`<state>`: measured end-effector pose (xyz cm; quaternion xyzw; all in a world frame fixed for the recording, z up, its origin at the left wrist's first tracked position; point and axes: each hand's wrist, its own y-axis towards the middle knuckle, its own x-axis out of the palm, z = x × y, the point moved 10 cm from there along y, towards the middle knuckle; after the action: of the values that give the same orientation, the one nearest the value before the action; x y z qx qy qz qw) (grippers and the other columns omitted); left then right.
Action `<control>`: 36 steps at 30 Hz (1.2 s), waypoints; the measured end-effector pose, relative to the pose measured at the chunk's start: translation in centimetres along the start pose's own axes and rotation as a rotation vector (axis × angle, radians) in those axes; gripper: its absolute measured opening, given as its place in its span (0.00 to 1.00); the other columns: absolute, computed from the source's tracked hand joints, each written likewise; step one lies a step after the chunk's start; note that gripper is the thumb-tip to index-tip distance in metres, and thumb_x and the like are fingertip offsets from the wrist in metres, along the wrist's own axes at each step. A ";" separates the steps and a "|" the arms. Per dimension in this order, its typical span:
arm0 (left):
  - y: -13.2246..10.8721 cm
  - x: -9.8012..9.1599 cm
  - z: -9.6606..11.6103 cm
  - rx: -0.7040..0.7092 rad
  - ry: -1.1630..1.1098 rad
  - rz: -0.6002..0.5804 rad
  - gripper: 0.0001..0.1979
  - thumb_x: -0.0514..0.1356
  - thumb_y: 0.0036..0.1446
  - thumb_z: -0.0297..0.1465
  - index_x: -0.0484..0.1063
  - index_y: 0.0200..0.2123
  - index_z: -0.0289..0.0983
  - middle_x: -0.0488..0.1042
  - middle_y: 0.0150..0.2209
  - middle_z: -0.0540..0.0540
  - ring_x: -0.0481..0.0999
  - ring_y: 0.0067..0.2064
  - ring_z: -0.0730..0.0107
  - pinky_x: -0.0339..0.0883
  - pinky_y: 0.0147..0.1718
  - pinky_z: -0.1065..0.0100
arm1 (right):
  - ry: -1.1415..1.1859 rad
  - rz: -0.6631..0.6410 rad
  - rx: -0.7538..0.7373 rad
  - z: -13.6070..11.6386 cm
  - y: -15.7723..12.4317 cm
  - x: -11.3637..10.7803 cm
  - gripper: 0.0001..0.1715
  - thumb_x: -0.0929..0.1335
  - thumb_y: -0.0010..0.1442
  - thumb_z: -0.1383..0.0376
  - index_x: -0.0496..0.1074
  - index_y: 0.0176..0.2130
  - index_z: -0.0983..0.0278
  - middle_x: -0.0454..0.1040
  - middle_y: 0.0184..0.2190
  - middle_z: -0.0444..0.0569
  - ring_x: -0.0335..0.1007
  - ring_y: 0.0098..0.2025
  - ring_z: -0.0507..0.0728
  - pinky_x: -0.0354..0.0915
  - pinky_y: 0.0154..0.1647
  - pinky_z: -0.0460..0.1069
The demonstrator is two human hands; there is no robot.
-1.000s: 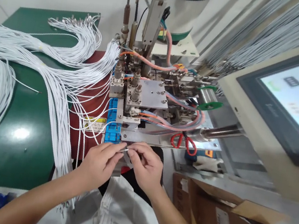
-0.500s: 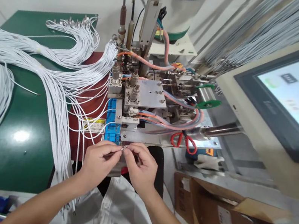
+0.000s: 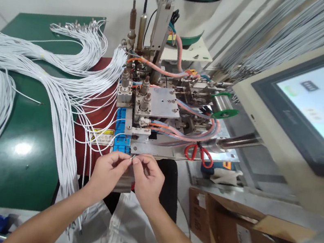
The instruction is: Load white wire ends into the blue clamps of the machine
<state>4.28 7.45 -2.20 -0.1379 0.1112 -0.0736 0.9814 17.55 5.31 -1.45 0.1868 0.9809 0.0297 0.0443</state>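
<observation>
In front of the machine, my left hand (image 3: pixel 109 175) is closed in a pinch on a white cable near its end. My right hand (image 3: pixel 149 181) meets it fingertip to fingertip, pinching the thin wire tips (image 3: pixel 133 157) of that same cable. Most of the cable end is covered by my fingers. Just beyond my fingertips is a row of blue blocks (image 3: pixel 121 143) along the machine's edge, with single white cables laid across it. A large bundle of white cables (image 3: pixel 59 121) runs down to the left of my left hand.
The machine (image 3: pixel 162 101) carries cylinders, hoses and a wire spool (image 3: pixel 226 107). Red-handled scissors (image 3: pixel 191 151) lie at its front edge. A touchscreen (image 3: pixel 323 103) stands at right, above an open cardboard box (image 3: pixel 241 242). The green table (image 3: pixel 15 180) is at left.
My right hand has shifted slightly left and turned a little. The wire tips between my fingers now tilt more upright. The vertical rod above the machine looks different at its top.
</observation>
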 end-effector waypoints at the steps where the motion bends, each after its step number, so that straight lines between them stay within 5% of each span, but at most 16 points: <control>1: -0.1 0.0 -0.2 -0.003 -0.023 0.017 0.07 0.58 0.51 0.31 0.73 0.28 0.34 0.75 0.27 0.49 0.73 0.30 0.73 0.67 0.31 0.73 | 0.002 0.013 0.000 0.0 0.0 0.0 0.06 0.65 0.53 0.68 0.67 0.25 0.64 0.67 0.24 0.45 0.65 0.28 0.52 0.63 0.29 0.48; 5: -0.3 -0.1 -0.7 0.001 -0.049 0.068 0.07 0.57 0.52 0.32 0.72 0.28 0.34 0.74 0.27 0.49 0.72 0.29 0.73 0.68 0.31 0.72 | -0.094 0.021 -0.173 -1.8 0.2 0.1 0.05 0.65 0.53 0.70 0.68 0.26 0.63 0.68 0.25 0.46 0.65 0.29 0.53 0.64 0.30 0.49; 9: -0.4 -0.5 -0.6 0.050 0.017 0.086 0.07 0.57 0.52 0.32 0.72 0.29 0.34 0.75 0.28 0.48 0.73 0.30 0.71 0.68 0.31 0.72 | -0.209 -0.162 -0.382 -4.1 0.8 1.0 0.06 0.64 0.52 0.71 0.68 0.26 0.62 0.68 0.24 0.46 0.65 0.28 0.53 0.63 0.29 0.48; 14: -0.8 -0.7 1.4 0.200 0.318 0.017 0.06 0.56 0.53 0.29 0.72 0.28 0.36 0.74 0.27 0.49 0.72 0.28 0.73 0.65 0.29 0.73 | -0.232 -0.424 -0.366 -4.5 1.8 1.8 0.06 0.63 0.52 0.71 0.67 0.26 0.62 0.66 0.23 0.44 0.63 0.27 0.52 0.62 0.28 0.47; 19: -1.6 0.4 2.9 0.349 0.608 -0.182 0.09 0.53 0.54 0.26 0.72 0.26 0.37 0.73 0.26 0.50 0.71 0.29 0.73 0.63 0.30 0.72 | -0.270 -0.646 -0.325 -3.9 1.3 3.5 0.08 0.63 0.47 0.74 0.66 0.23 0.62 0.65 0.22 0.43 0.61 0.25 0.50 0.60 0.25 0.45; 26: -0.5 -1.7 0.6 0.176 0.271 0.065 0.06 0.56 0.53 0.30 0.72 0.29 0.35 0.74 0.27 0.48 0.72 0.29 0.72 0.66 0.29 0.72 | -0.095 -0.216 -0.135 -1.9 1.1 1.3 0.09 0.64 0.53 0.69 0.68 0.22 0.63 0.67 0.21 0.44 0.63 0.25 0.51 0.61 0.26 0.46; 36: -0.4 -1.7 -0.5 0.139 0.213 0.068 0.07 0.57 0.51 0.31 0.73 0.29 0.35 0.75 0.27 0.47 0.74 0.29 0.71 0.67 0.27 0.73 | 0.015 -0.234 0.114 0.9 1.2 1.6 0.05 0.67 0.50 0.66 0.71 0.24 0.65 0.69 0.23 0.46 0.64 0.25 0.51 0.62 0.26 0.46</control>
<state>2.45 7.23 -2.22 -0.0570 0.2140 -0.0619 0.9732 16.57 7.03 -2.37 0.0732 0.9964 -0.0303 0.0293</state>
